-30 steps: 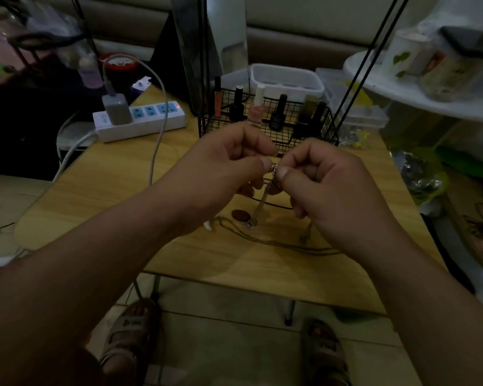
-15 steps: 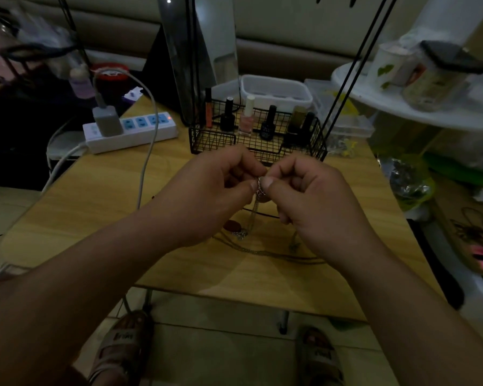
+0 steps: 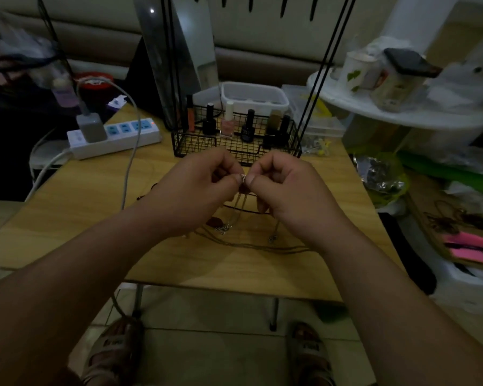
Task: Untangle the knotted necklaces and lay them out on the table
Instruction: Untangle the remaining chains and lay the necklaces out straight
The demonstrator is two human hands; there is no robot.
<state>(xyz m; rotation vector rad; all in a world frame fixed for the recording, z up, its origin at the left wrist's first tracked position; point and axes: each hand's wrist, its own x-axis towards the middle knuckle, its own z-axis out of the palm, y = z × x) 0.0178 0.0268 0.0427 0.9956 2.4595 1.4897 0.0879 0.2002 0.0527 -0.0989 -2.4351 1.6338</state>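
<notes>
I can't read a single word from here. The sandals (image 3: 114,344) show pale lettering on their straps, and a dark bottle (image 3: 247,129) in the wire basket (image 3: 191,144) has a label, but both are too blurred to make out.

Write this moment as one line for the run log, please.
left hand: pinches necklace knot | right hand: pinches same knot | chains: trail down onto wooden table | phase: untangling

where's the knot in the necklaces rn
In the head view, the knot is at centre, held above the wooden table, pinched between the left hand and the right hand, just in front of the black wire basket.
</notes>
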